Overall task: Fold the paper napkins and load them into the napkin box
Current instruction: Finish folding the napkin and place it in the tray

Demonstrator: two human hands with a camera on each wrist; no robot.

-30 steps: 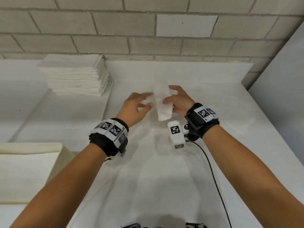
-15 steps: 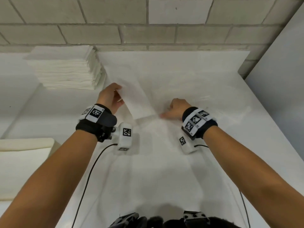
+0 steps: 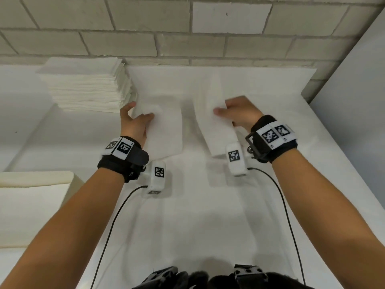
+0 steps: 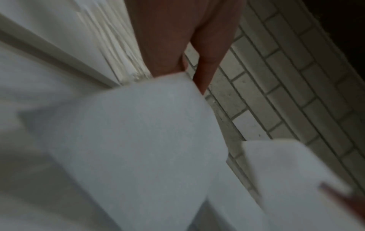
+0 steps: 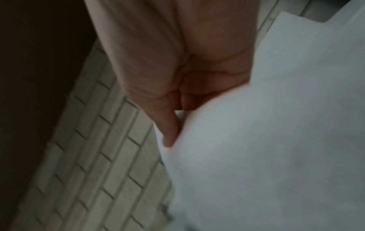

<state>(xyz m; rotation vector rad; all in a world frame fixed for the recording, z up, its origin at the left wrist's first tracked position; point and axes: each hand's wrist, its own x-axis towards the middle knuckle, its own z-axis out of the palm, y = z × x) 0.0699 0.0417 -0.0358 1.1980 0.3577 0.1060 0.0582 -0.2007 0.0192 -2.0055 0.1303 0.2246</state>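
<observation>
A pale brick wall [image 3: 129, 28] runs across the top of the head view, and below it a white counter [image 3: 198, 215] fills most of the frame. In the upper left, against the wall, stands a tall stack of napkins [image 3: 85, 88]. At the lower left edge a cream-coloured box [image 3: 35, 197] is partly in view; what it contains cannot be made out.

In the middle of the frame a single paper napkin [image 3: 164, 130] is held spread between the two hands, lifted off the counter and sagging in the centre, so that it shows as two white panels, one left of centre and one right of centre. The left hand [image 3: 134, 122] grips the left panel at its outer edge, thumb lying on top of the paper and fingers underneath, just beside the stack. The right hand [image 3: 239, 113] pinches the right panel the same way, thumb pointing toward the frame's centre.

The left wrist view, blurred, shows the fingers [image 4: 209, 62] reaching behind the top edge of the napkin [image 4: 138, 132]. The right wrist view shows the right hand [image 5: 177, 62] with fingers curled behind the napkin [image 5: 266, 148]
</observation>
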